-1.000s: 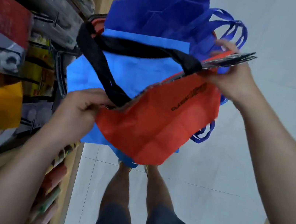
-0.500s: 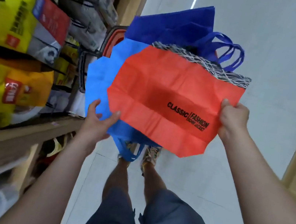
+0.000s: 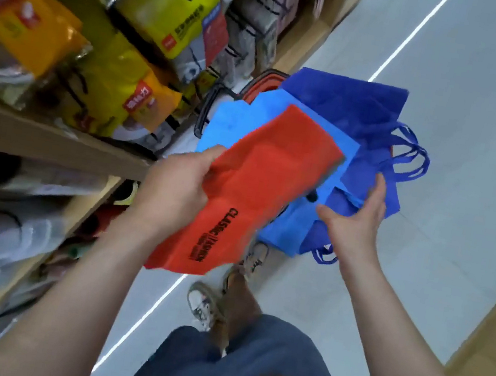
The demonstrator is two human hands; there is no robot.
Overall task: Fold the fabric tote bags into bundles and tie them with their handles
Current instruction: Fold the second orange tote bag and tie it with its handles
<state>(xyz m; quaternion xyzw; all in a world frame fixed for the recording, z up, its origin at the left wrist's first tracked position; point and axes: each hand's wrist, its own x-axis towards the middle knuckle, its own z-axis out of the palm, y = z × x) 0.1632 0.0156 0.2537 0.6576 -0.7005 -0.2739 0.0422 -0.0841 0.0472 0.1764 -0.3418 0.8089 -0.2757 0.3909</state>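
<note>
The red tote bag is held in the air above the floor. It is folded lengthwise into a narrow strip, and its long axis runs from low on the person's left up and away to the right, across the light blue bag. The left hand is the nearer one. Its grip is clenched on the strip's left long edge about midway along, with most of the fingers hidden behind the fabric. The right hand sits just right of the strip, its grip released and fingers spread. They seem to rest against the dark blue bag, and the thumb points toward the red fabric. The next fold probably calls for this free hand to take the strip's far end, which lies up and to its left. Both blue bags lie heaped over a basket beside the shelf.
</note>
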